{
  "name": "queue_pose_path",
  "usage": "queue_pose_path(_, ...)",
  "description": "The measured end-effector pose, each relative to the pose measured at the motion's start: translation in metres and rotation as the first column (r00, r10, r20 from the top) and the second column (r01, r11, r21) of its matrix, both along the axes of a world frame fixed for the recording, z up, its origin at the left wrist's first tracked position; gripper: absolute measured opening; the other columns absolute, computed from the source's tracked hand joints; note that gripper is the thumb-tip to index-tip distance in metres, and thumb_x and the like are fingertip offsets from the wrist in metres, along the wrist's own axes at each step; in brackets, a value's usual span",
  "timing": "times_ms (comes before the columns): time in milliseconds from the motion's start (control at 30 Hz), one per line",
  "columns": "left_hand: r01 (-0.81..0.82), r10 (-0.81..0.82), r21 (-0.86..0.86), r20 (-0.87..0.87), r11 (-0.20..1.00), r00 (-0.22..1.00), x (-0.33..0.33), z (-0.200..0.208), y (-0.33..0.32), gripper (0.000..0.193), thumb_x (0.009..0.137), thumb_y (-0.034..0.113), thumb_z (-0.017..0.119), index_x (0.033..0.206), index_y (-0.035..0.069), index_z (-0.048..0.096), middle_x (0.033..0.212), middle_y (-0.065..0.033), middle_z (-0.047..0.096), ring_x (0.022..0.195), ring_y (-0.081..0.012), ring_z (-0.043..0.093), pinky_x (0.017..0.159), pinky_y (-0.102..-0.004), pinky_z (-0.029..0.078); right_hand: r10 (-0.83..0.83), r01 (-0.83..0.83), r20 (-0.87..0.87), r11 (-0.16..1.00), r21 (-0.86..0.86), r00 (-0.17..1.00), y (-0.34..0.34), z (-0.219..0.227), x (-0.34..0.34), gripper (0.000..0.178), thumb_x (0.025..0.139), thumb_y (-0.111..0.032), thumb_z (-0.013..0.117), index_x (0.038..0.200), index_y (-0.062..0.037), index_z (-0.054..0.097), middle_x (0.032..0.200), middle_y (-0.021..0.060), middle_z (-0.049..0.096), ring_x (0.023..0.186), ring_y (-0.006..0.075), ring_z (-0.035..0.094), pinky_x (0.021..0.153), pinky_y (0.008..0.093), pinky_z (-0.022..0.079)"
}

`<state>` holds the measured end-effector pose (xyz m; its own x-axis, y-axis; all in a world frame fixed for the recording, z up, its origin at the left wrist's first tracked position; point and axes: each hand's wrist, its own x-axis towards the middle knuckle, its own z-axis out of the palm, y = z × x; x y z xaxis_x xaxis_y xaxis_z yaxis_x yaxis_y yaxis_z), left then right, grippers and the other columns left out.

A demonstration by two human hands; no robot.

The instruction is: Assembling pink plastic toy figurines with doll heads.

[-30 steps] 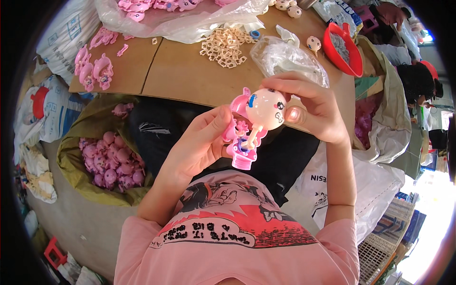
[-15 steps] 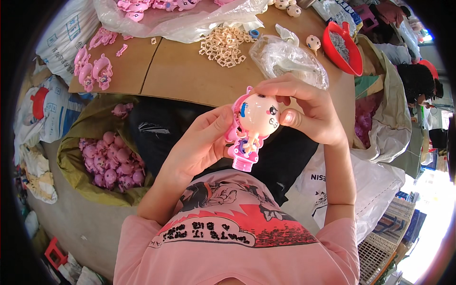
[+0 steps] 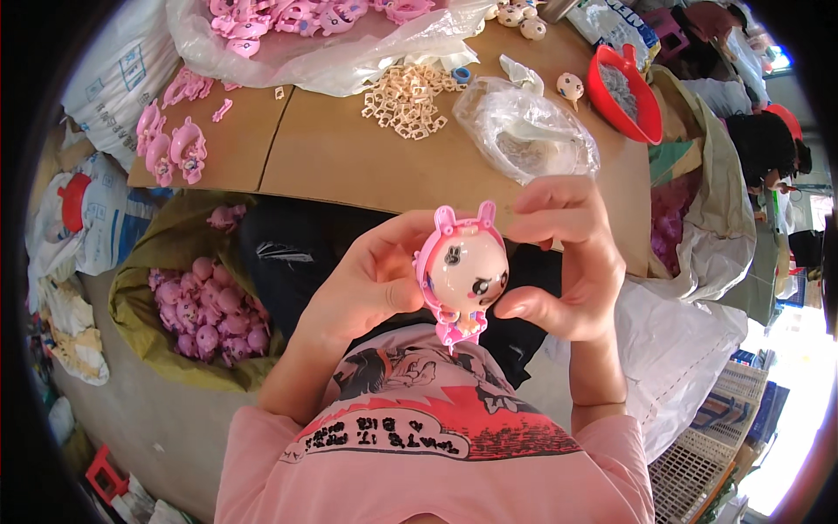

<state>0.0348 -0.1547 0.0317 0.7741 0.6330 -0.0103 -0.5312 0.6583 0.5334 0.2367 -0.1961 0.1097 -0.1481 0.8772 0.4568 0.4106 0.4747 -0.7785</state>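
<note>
Although much on the bench point(image 3: 349, 157) seems left to do, one toy point(image 3: 471, 278) appears well advanced. Beside the bench, an olive sack point(image 3: 131, 301) holds a pile of round pink pieces point(image 3: 209, 314), which look perhaps already complete. On the bench, a clear bag point(image 3: 301, 80) carries many pink parts point(image 3: 297, 19), seemingly unused. The left hand point(image 3: 371, 284) grips the toy by its pink shell point(image 3: 424, 262); the right hand point(image 3: 567, 262), with fingers spread, curves around the other side, and whether it touches the toy cannot be told. The toy is between the hands, in front of the bench's near edge. Its cream head point(image 3: 467, 262) sits in the shell, so this joining seems done; the side with the eyes has no pink cover. Of smaller things, several loose shells point(image 3: 188, 144), one loose head point(image 3: 570, 86) and some beige pieces point(image 3: 406, 100) lie on the bench, apparently not yet used.
</note>
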Motion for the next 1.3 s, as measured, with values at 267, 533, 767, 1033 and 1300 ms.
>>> queue_pose_path(267,-0.036,0.05,0.151,-0.088,0.988,0.995,0.009,0.009,0.002,0.085,0.061,0.033,0.087,0.126,-0.001,0.044,0.115,-0.0109,0.059,0.105,-0.0199,0.06,0.088,-0.0321,0.049,0.03,-0.028,0.023,0.999,-0.045,0.999,-0.006,-0.003,0.004,0.044,0.064,-0.025,0.085,0.1,-0.0064,0.066,0.099,0.0076,0.054,0.085,0.0177,0.055,0.071,0.0286,0.046)
queue_pose_path(533,-0.016,0.025,0.084,-0.108,0.996,0.994,0.001,-0.009,0.004,0.098,0.06,0.03,0.088,0.136,-0.004,0.036,0.125,-0.015,0.054,0.112,-0.0272,0.057,0.092,-0.0422,0.049,-0.246,0.206,-0.412,0.968,-0.14,0.877,0.03,-0.017,0.06,0.048,0.085,-0.031,0.069,0.118,0.0021,0.055,0.093,0.0036,0.061,0.071,0.0078,0.048,0.064,0.0208,0.04)
queue_pose_path(767,-0.041,0.042,0.139,-0.004,0.989,0.999,0.009,0.006,0.014,0.084,0.067,0.028,0.082,0.131,-0.005,0.039,0.12,-0.0218,0.053,0.108,-0.0364,0.057,0.092,-0.0486,0.047,-0.735,0.739,0.078,0.673,-0.042,0.674,0.122,-0.085,0.204,0.025,0.078,-0.012,0.067,0.101,-0.0024,0.067,0.087,0.0075,0.068,0.077,0.0126,0.063,0.07,0.026,0.049)
queue_pose_path(1033,-0.121,0.142,0.175,-0.116,0.977,0.983,-0.017,-0.001,0.017,0.088,0.067,0.033,0.08,0.131,-0.009,0.036,0.118,-0.0284,0.053,0.115,-0.0402,0.052,0.1,-0.0519,0.041,-0.737,0.762,0.361,0.639,0.1,0.571,0.189,-0.08,0.206,0.03,0.078,-0.019,0.058,0.107,-0.0142,0.065,0.098,0.014,0.066,0.092,0.0331,0.063,0.08,0.0422,0.05)
queue_pose_path(1300,-0.103,0.125,0.182,-0.112,0.978,0.986,-0.003,-0.005,0.031,0.089,0.065,0.033,0.081,0.132,-0.006,0.037,0.118,-0.0246,0.053,0.115,-0.0388,0.05,0.101,-0.0521,0.04,-0.799,0.785,0.136,0.601,0.153,0.585,0.145,-0.079,0.252,0.025,0.078,-0.023,0.066,0.101,-0.0109,0.068,0.088,0.0105,0.069,0.081,0.0245,0.066,0.074,0.0354,0.051)
